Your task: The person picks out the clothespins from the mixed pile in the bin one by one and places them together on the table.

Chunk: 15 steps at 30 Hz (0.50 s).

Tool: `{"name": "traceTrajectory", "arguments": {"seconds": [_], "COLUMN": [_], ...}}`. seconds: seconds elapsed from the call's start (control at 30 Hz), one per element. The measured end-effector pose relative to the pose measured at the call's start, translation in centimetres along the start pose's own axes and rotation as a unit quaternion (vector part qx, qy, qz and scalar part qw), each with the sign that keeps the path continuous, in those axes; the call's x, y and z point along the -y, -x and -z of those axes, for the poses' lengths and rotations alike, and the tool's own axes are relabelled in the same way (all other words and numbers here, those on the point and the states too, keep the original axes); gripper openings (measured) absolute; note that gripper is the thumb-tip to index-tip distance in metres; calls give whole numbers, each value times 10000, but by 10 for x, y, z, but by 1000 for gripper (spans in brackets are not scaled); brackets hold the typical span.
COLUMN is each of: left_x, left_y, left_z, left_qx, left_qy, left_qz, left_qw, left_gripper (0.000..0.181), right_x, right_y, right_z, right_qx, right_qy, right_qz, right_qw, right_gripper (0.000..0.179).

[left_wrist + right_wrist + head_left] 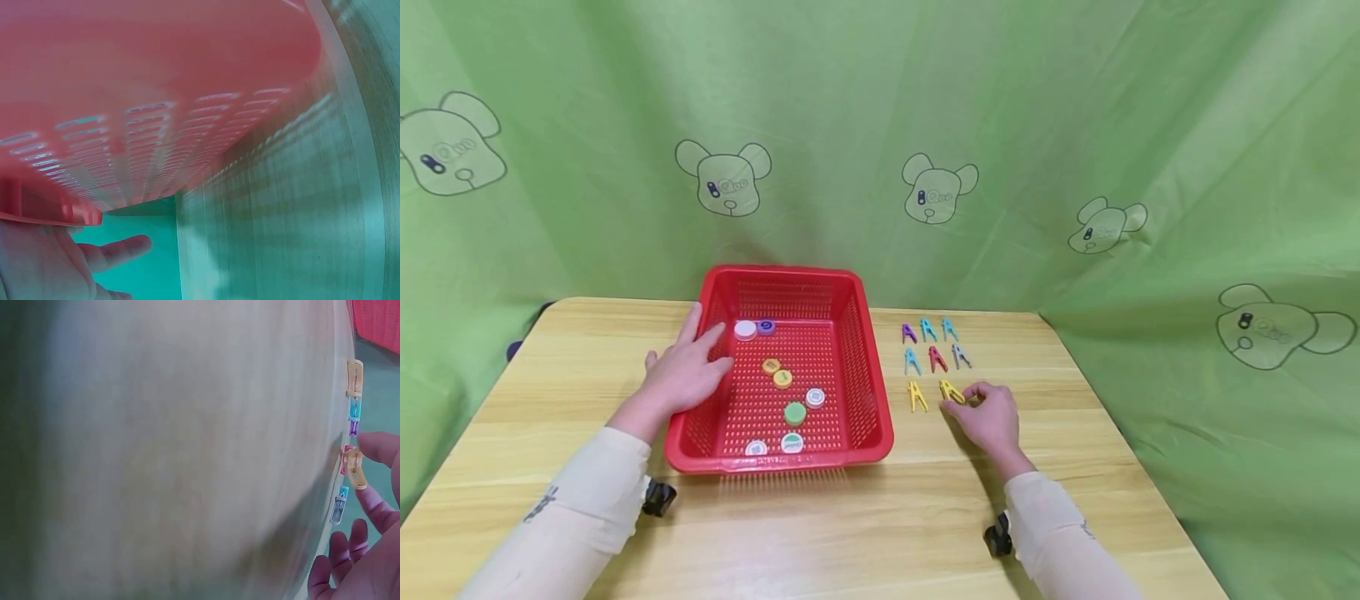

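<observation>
My right hand [992,419] pinches a yellow clothespin [952,392] between thumb and index finger. In the right wrist view, this clothespin [355,467] is tilted, with the thumb at its upper end and the index finger at its lower end. A second yellow clothespin [917,397] lies just left of it. My left hand [683,375] rests over the left rim of a red plastic basket [872,408], fingers spread and fairly straight, some inside and some outside. Round bottle caps in white, purple, yellow and green, such as a green cap [794,413], lie on the basket floor.
Behind the right hand, more clothespins lie in rows: a red one [937,359], a grey one [961,357], a purple one [909,333] and several blue ones. Everything stands on a wooden table [880,533]. A green curtain [850,108] hangs behind and at the sides.
</observation>
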<state>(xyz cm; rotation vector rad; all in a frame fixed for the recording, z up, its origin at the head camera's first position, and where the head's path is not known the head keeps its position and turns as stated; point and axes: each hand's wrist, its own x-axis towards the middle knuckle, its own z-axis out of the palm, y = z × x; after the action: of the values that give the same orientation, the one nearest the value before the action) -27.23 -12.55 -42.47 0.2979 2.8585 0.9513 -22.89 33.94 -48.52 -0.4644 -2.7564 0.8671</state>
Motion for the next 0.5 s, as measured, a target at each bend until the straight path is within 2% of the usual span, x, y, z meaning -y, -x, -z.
{"name": "traceTrajectory", "arguments": {"seconds": [0.33, 0.5], "left_x": [1, 3], "left_y": [2, 3], "left_z": [0, -1], "left_qx": [-11, -27], "left_qy": [-22, 19], "left_qz": [37, 51], "left_qw": [10000, 10000], "left_gripper": [67, 67], "right_x": [0, 0], "right_y": [-3, -4], "right_z": [-4, -4], "right_qx": [347, 380], "right_qy": [323, 392], "right_qz": [-232, -239], "right_qw": [9986, 9982], "right_gripper": [39, 40]}}
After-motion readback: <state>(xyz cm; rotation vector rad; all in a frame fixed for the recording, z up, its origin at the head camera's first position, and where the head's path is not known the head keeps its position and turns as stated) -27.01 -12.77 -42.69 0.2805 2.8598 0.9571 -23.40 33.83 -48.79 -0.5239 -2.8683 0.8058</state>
